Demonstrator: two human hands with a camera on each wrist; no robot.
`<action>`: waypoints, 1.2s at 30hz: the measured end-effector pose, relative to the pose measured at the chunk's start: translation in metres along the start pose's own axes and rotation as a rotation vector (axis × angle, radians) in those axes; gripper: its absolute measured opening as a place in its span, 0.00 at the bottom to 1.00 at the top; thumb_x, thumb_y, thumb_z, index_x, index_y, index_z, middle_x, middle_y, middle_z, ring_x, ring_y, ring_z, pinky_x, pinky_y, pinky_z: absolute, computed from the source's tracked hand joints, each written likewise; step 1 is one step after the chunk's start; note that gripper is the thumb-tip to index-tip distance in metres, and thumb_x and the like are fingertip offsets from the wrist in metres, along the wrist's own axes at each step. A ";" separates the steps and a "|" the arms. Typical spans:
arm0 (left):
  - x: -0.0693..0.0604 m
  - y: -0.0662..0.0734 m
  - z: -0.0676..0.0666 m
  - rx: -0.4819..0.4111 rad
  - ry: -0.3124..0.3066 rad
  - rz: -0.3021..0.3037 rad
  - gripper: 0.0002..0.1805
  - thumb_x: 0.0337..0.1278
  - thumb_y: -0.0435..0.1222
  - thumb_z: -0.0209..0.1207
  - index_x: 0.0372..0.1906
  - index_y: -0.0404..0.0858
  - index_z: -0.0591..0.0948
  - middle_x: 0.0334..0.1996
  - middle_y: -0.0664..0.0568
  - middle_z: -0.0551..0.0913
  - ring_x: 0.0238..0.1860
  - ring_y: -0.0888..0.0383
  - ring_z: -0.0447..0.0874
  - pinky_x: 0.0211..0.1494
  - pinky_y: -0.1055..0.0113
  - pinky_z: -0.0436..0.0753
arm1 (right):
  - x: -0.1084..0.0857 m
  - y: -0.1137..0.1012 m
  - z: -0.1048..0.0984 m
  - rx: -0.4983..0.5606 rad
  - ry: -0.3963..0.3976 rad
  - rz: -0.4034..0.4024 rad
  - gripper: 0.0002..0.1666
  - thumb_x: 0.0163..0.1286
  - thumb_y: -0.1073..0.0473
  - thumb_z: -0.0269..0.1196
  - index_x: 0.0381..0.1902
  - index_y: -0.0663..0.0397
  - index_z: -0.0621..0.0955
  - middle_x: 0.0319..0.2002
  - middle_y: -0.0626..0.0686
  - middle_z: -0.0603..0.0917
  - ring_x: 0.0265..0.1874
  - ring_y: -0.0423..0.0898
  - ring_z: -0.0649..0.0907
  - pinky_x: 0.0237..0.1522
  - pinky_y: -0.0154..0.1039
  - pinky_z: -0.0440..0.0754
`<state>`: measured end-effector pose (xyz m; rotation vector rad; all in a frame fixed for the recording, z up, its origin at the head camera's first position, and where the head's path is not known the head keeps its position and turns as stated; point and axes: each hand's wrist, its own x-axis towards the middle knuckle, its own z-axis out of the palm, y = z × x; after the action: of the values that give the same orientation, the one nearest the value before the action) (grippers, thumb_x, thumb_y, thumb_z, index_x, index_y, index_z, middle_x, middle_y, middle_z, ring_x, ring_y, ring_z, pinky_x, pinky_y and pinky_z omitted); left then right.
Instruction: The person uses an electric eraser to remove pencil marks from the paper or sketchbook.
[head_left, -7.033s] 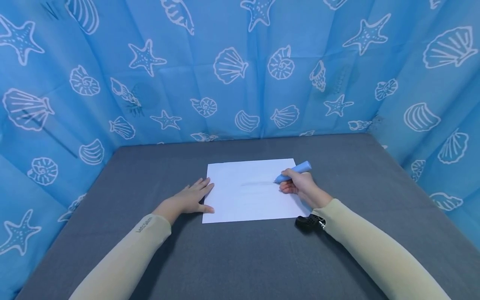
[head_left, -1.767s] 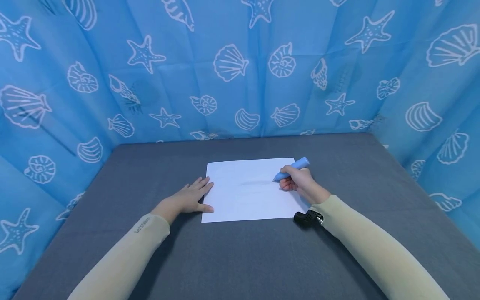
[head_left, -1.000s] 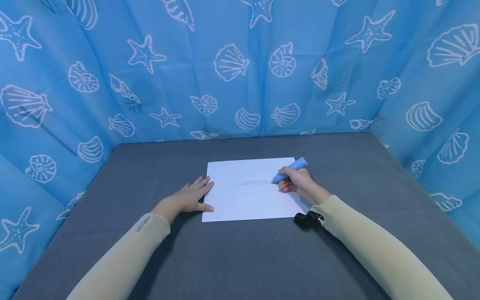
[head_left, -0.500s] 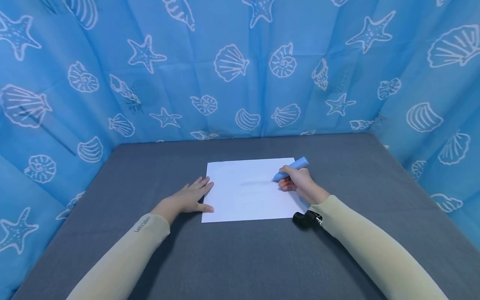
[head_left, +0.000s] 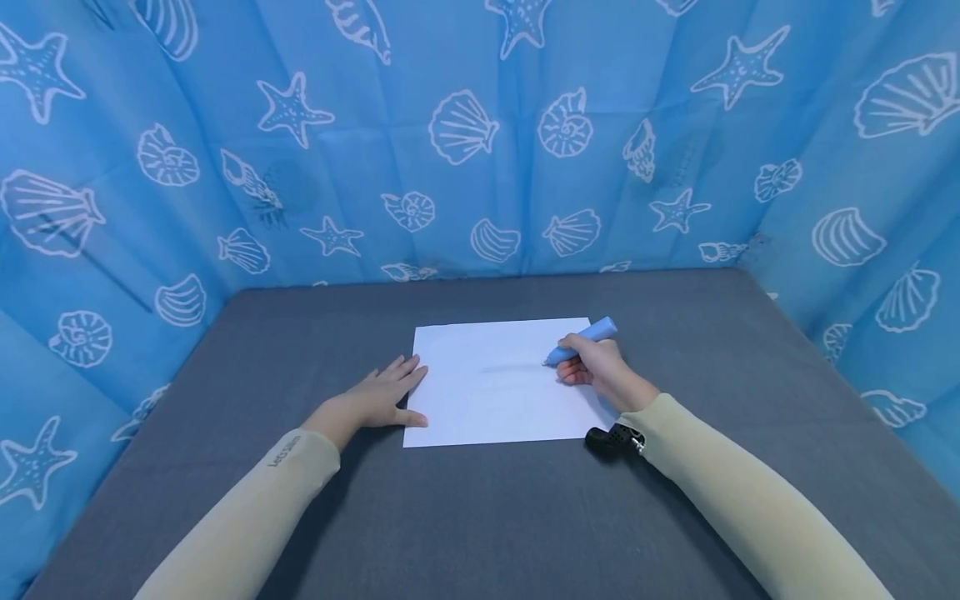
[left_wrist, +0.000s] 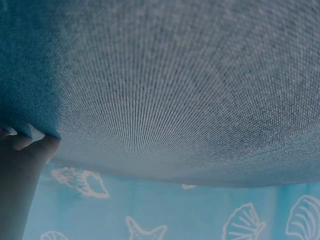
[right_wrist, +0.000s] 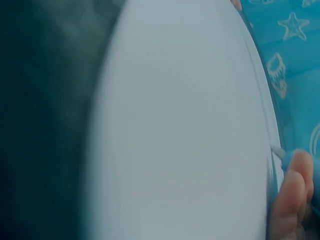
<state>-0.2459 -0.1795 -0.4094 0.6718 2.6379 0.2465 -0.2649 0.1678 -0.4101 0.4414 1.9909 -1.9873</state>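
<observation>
A sheet of white paper (head_left: 480, 400) lies flat on the grey cloth, with a faint grey streak across its middle. My left hand (head_left: 382, 393) rests flat at the paper's left edge, fingers spread, fingertips and thumb on the sheet. In the left wrist view only part of the left hand (left_wrist: 30, 155) shows. Over the right part of the paper, my right hand (head_left: 600, 367) pinches a thick light-blue pen (head_left: 596, 330), which slants with its narrow tip down at the sheet. The right wrist view shows the curled fingers (right_wrist: 290, 195) and the pen's pale tip at the paper (right_wrist: 185, 115).
Grey cloth (head_left: 480, 525) covers the table around the paper. A blue curtain (head_left: 360, 125) with white shells and starfish hangs behind and at both sides. A black device (head_left: 609, 442) is strapped at my right wrist, just off the paper's lower right corner.
Compared with several seconds ago, my right hand and the pen sit slightly farther left, with small shifts of the tip. My left hand and the paper stay in place.
</observation>
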 end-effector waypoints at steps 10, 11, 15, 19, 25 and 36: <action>-0.001 -0.001 -0.001 -0.008 -0.004 0.005 0.52 0.59 0.61 0.57 0.77 0.39 0.50 0.78 0.43 0.41 0.76 0.43 0.34 0.72 0.39 0.42 | -0.001 0.001 0.003 0.014 0.014 -0.011 0.13 0.67 0.60 0.58 0.29 0.66 0.80 0.16 0.52 0.80 0.13 0.40 0.79 0.21 0.32 0.80; -0.001 -0.001 -0.001 -0.009 -0.004 0.005 0.52 0.59 0.61 0.57 0.77 0.39 0.50 0.78 0.43 0.41 0.76 0.43 0.33 0.72 0.39 0.42 | -0.001 0.001 0.003 0.020 0.018 -0.013 0.13 0.67 0.60 0.58 0.29 0.67 0.80 0.16 0.52 0.80 0.13 0.40 0.79 0.21 0.32 0.80; 0.000 -0.002 0.001 -0.004 -0.005 0.009 0.52 0.58 0.62 0.56 0.77 0.39 0.50 0.78 0.43 0.42 0.76 0.43 0.33 0.72 0.39 0.43 | 0.000 0.002 0.003 0.023 0.030 -0.014 0.13 0.67 0.60 0.58 0.29 0.67 0.80 0.15 0.52 0.80 0.13 0.40 0.79 0.20 0.32 0.80; 0.001 -0.003 0.001 -0.005 -0.007 0.005 0.52 0.58 0.62 0.56 0.77 0.39 0.50 0.78 0.43 0.42 0.76 0.43 0.33 0.72 0.39 0.43 | 0.000 0.001 0.003 0.015 0.020 -0.009 0.13 0.67 0.60 0.58 0.29 0.67 0.80 0.15 0.52 0.80 0.13 0.40 0.79 0.20 0.32 0.80; 0.000 -0.001 0.000 -0.006 -0.008 0.002 0.52 0.58 0.62 0.57 0.77 0.39 0.50 0.78 0.43 0.42 0.76 0.43 0.33 0.72 0.40 0.43 | -0.001 0.000 0.000 -0.004 -0.001 0.009 0.14 0.68 0.59 0.59 0.28 0.66 0.81 0.16 0.52 0.80 0.14 0.40 0.79 0.21 0.32 0.81; -0.001 0.001 0.000 -0.001 -0.015 -0.011 0.52 0.58 0.62 0.57 0.77 0.39 0.50 0.78 0.43 0.41 0.76 0.43 0.33 0.72 0.40 0.42 | -0.003 0.001 -0.003 0.058 0.002 0.007 0.16 0.71 0.56 0.58 0.31 0.67 0.80 0.17 0.52 0.81 0.15 0.40 0.80 0.23 0.33 0.82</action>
<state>-0.2451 -0.1791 -0.4085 0.6555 2.6265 0.2391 -0.2618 0.1712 -0.4094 0.4622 1.9344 -2.0454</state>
